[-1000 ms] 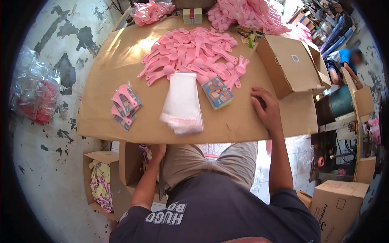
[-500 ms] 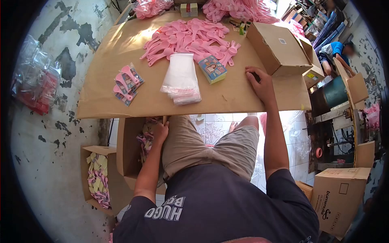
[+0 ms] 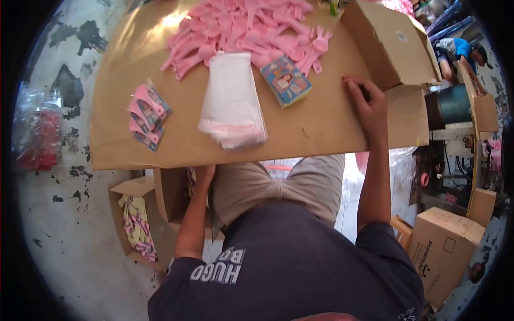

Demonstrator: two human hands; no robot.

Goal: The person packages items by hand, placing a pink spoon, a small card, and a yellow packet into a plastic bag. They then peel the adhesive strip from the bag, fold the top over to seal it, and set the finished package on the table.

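Note:
My right hand (image 3: 368,101) rests near the right part of the table, fingers curled with thumb and forefinger nearly together; nothing shows in it. To its left lies a stack of blue printed cards (image 3: 286,81). A stack of clear plastic bags (image 3: 234,101) lies in the middle, below a heap of pink spoons (image 3: 235,27). Several bagged pink spoons with cards (image 3: 147,113) lie at the left. My left hand (image 3: 205,174) is down at the table's front edge by an open carton (image 3: 172,200), its fingers hidden under the edge.
The brown-covered table (image 3: 321,134) fills the upper middle. A cardboard box (image 3: 388,45) stands at its right. At lower left is a carton of wrapped pieces (image 3: 136,227); at lower right, a closed carton (image 3: 444,251). Another person (image 3: 460,51) sits at far right.
The view has shifted closer to the table. My left hand has gone further under the table edge, so its fingers no longer show. My right hand keeps nearly the same place and pose.

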